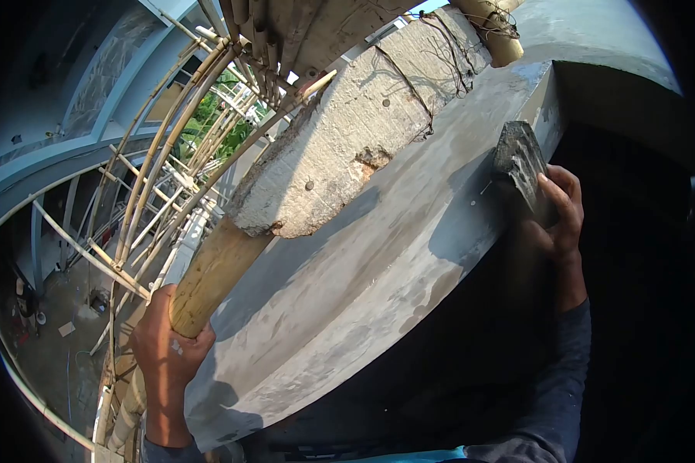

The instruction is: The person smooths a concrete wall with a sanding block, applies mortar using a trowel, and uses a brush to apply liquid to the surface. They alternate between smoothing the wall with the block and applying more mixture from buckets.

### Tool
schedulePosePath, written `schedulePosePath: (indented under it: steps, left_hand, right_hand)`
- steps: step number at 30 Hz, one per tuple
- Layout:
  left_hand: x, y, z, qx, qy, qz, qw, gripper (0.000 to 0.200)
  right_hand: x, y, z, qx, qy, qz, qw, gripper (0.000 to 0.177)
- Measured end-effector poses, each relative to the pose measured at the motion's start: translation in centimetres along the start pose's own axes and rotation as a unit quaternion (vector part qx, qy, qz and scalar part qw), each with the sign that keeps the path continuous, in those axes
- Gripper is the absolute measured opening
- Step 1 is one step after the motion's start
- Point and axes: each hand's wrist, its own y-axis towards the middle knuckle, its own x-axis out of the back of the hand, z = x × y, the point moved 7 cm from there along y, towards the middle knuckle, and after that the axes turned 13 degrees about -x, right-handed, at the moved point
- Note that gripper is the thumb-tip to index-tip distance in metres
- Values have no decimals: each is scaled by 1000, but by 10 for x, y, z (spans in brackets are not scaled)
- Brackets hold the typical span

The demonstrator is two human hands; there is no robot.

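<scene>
My left hand (168,333) is wrapped around a thick bamboo pole (222,266) at the lower left. At the right, my right hand (562,214) grips a dark, cement-smeared plastering float (521,163). The float is tilted up on edge beside the outer corner of the grey plastered ledge (378,270), and its shadow falls on the plaster. Lighter and damper patches streak the ledge's surface. Part of my right palm is in deep shade behind the float.
A rough, cement-crusted plank (378,123) lies above the ledge, with wire (405,81) tied around it and a bamboo end (506,48) at its top. Bamboo scaffolding (158,154) stands at the left, over a ground floor (62,370) far below. Dark shade fills the lower right.
</scene>
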Motion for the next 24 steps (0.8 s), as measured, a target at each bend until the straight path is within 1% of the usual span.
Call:
schedulePosePath:
  steps: [1, 2, 3, 5, 6, 8, 9, 11, 13, 15, 16, 19, 20, 22, 24]
  left_hand:
    - [0, 0, -1, -1, -1, 2, 1000, 44]
    - [0, 1, -2, -4, -7, -2, 1000, 45]
    - [1, 2, -3, -7, -12, -5, 1000, 45]
    - [0, 3, -2, -27, 5, -11, 1000, 47]
    - [1, 3, -4, -43, 24, -16, 999, 50]
    - [2, 3, -5, -39, 31, -13, 999, 50]
    - [2, 3, -6, -35, 36, -7, 999, 51]
    - [1, 2, -3, -36, 26, -11, 999, 51]
    - [1, 2, -4, -38, 16, -12, 999, 51]
    - [1, 1, -3, -9, 33, 10, 999, 50]
    - [1, 0, -3, -12, 31, 8, 999, 50]
    - [1, 0, -2, -24, 41, -2, 999, 50]
    - [1, 0, -1, -21, 45, 2, 999, 51]
    - [0, 0, -3, -24, 50, -1, 998, 51]
    - [1, -1, -1, -5, 60, 18, 998, 52]
  right_hand:
    - [7, 6, -11, -19, 0, -41, 999, 64]
    - [15, 16, -19, -28, -36, -71, 996, 63]
    - [20, 27, -35, -60, -31, -81, 994, 59]
    - [26, 40, -66, -108, -56, -105, 987, 57]
    - [25, 43, -71, -107, -55, -107, 987, 57]
    - [24, 47, -78, -123, -56, -102, 986, 57]
    - [25, 45, -71, -123, -57, -104, 985, 57]
    - [13, 34, -35, -87, -31, -34, 995, 58]
    - [7, 23, -8, -65, 57, 50, 995, 63]
    - [6, 14, 31, -12, 29, 95, 995, 66]
    - [8, 10, 39, -1, 34, 77, 996, 67]
    - [14, -6, 37, -12, 62, 27, 998, 67]
    - [16, -11, 36, -2, 73, 8, 997, 66]
    - [19, -29, 34, -32, 78, -14, 996, 65]
    - [16, -53, 34, -50, 92, -44, 994, 63]
